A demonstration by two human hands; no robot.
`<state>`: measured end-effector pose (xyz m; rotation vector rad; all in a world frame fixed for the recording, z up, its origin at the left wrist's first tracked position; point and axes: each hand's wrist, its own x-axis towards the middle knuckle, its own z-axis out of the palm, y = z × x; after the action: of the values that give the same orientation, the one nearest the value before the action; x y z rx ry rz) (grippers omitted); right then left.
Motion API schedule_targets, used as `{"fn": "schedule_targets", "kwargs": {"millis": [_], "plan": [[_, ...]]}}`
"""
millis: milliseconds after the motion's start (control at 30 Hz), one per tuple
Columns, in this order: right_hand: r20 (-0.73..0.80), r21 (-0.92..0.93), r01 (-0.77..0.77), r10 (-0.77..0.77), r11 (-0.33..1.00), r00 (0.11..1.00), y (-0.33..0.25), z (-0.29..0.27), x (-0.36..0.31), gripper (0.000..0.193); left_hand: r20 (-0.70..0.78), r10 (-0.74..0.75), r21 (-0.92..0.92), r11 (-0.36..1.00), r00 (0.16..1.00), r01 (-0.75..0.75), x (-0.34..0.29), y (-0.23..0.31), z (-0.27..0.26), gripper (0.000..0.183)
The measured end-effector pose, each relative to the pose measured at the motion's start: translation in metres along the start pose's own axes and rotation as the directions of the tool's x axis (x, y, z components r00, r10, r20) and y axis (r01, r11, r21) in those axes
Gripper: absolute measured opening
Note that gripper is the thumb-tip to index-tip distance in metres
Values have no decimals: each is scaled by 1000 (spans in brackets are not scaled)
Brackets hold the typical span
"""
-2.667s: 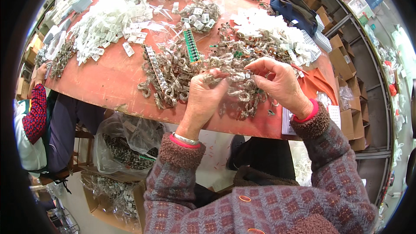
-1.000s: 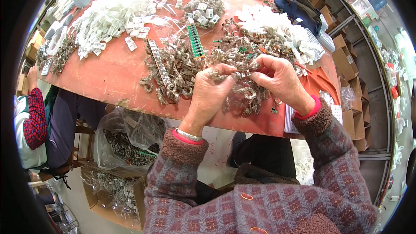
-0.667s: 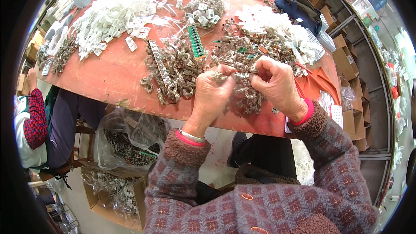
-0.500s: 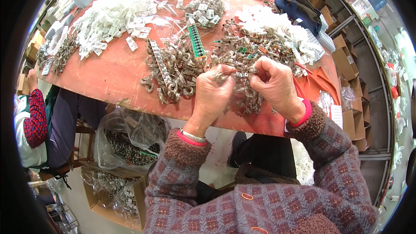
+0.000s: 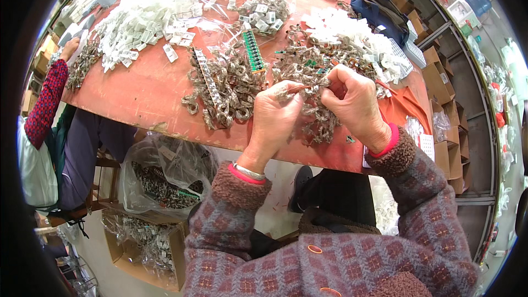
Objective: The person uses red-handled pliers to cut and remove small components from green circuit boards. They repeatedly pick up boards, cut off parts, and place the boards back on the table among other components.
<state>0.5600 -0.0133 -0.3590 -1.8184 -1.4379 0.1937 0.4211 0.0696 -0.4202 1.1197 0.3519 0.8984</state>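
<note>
My left hand (image 5: pixel 276 111) pinches a small coiled cable (image 5: pixel 298 88) whose reddish-brown end sticks out toward my right hand. Close beside it, my right hand (image 5: pixel 352 100) is closed, thumb against curled fingers; what it holds is too small and hidden to make out. Both hands are just above a heap of grey-brown coiled cables (image 5: pixel 318 124) at the near table edge. To the left of my hands is another heap of coiled cables (image 5: pixel 236 85), with a green circuit-board strip (image 5: pixel 253 52) and a pale strip of small boards (image 5: pixel 205 80) on it.
White plastic housings (image 5: pixel 137 30) are piled at left on the red table (image 5: pixel 148 96), with more white housings (image 5: pixel 352 36) at right. A bag of coils (image 5: pixel 165 181) and a cardboard box (image 5: pixel 146 250) stand below. A co-worker's hand (image 5: pixel 70 49) is at far left.
The small shiny piece between my fingertips no longer shows, and a reddish-brown cable end does. My left hand has shifted slightly right. The co-worker's hand has moved up to the tabletop.
</note>
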Motion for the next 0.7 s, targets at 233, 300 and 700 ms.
{"fn": "schedule_targets", "kwargs": {"millis": [233, 300, 700], "plan": [[-104, -255, -38, 12, 966, 994, -6, -13, 12, 14, -1, -118, -87, 989, 993, 118, -1, 1, -3, 15], [-157, -430, 101, -184, 897, 970, -10, -14, 11, 20, 6, -128, -137, 982, 992, 127, -1, 2, -3, 16], [174, -177, 130, -99, 976, 980, -2, -9, 7, 19, 42, -11, 102, 995, 999, 6, 3, -5, -7, 8]]}}
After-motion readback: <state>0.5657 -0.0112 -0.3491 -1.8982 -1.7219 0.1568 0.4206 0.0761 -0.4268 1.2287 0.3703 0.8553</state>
